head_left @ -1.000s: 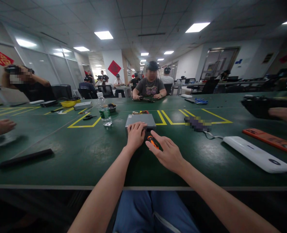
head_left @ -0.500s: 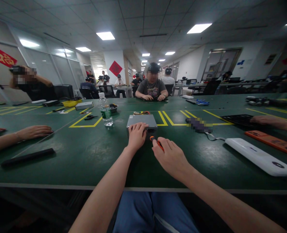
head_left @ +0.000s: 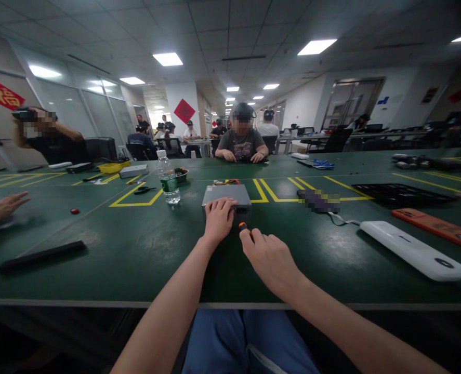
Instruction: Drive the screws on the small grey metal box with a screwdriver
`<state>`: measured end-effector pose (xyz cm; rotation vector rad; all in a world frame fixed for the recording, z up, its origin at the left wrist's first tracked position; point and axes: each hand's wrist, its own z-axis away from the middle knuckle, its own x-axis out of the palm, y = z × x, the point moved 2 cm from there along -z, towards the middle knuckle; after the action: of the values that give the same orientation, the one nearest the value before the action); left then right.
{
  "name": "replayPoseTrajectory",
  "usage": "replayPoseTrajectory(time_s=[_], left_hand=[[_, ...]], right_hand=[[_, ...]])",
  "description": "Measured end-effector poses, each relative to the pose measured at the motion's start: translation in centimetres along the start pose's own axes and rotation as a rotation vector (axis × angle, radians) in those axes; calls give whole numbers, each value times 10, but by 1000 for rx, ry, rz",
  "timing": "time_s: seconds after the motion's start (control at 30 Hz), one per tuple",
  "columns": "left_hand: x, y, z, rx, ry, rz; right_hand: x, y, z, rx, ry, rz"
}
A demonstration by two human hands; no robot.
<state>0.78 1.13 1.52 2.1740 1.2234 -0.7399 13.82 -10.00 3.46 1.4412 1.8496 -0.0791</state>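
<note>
A grey metal computer power supply (head_left: 210,193) stands on the green table in front of me, with coloured wires showing at its back. My left hand (head_left: 219,217) holds it, fingers bent over the top and front edge near the dark socket. Closed around an orange-and-black screwdriver (head_left: 242,226), my right hand (head_left: 268,258) is just to the right and nearer to me. Most of the screwdriver is hidden by the fingers, and I cannot make out its tip.
Left of the power supply stands a water bottle (head_left: 170,179), beside a small dark bowl (head_left: 181,175). A white power bank (head_left: 413,249), an orange phone (head_left: 436,227) and a black tray (head_left: 402,194) lie at right. At left are a black bar (head_left: 43,256) and another person's hand (head_left: 6,209).
My right hand has drawn slightly back from the power supply and turned, so less of the screwdriver shows. My left hand stays put. The neighbour's hand at left has lifted, and a red object shows there.
</note>
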Motion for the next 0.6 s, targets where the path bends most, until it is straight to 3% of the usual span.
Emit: replayPoseTrajectory(time_s=[0.37,0.6], left_hand=[[-1,0,1,7,13,-2],[-2,2,1,-2,8,-10]], right_hand=[[8,6,3,116,89,-11],[19,27,27,169,140,-75]])
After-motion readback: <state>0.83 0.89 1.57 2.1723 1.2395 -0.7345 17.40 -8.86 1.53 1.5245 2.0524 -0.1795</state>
